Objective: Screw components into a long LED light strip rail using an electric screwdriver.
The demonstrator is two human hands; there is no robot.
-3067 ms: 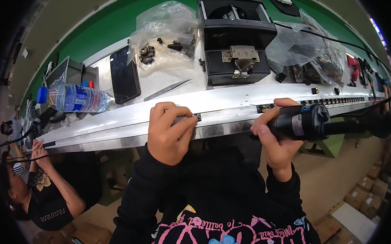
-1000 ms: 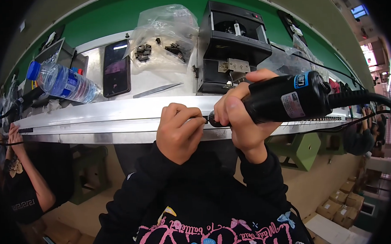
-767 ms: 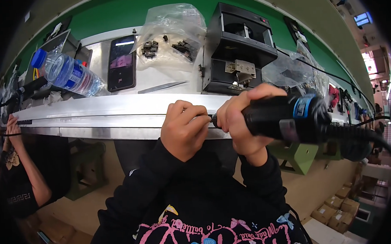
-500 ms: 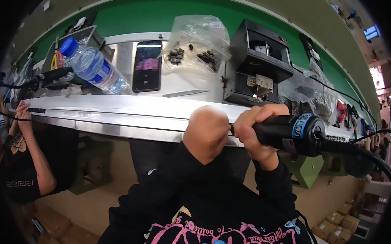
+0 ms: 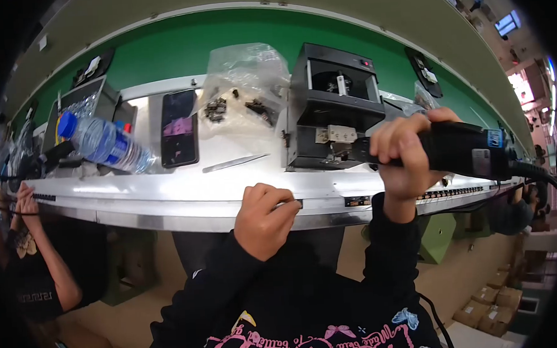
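Observation:
My right hand [image 5: 408, 153] is wrapped round a black electric screwdriver [image 5: 461, 147], held nearly level with its cable trailing off to the right. The driver's nose points left at the metal block [image 5: 336, 134] on the front of a black screw feeder [image 5: 337, 87]; whether the tip touches it I cannot tell. Lower on the bench edge, my left hand [image 5: 265, 219] is closed at the long silver metal rail [image 5: 186, 193], thumb and fingers pinched on something small, mostly hidden. Just right of those fingers, a short dark part [image 5: 357, 201] sits in the rail.
Tweezers [image 5: 236, 163] lie behind the rail, near a phone [image 5: 180, 128] and a clear bag of small black parts [image 5: 244, 88]. A water bottle [image 5: 112, 144] leans at the left. Another person's hands [image 5: 28, 200] are at the rail's far left end. More parts line the rail [image 5: 453, 192] rightward.
My right hand has lifted the screwdriver up and away from the rail to the feeder's front. My left hand has shifted slightly left, still at the rail. The whole view has shifted too.

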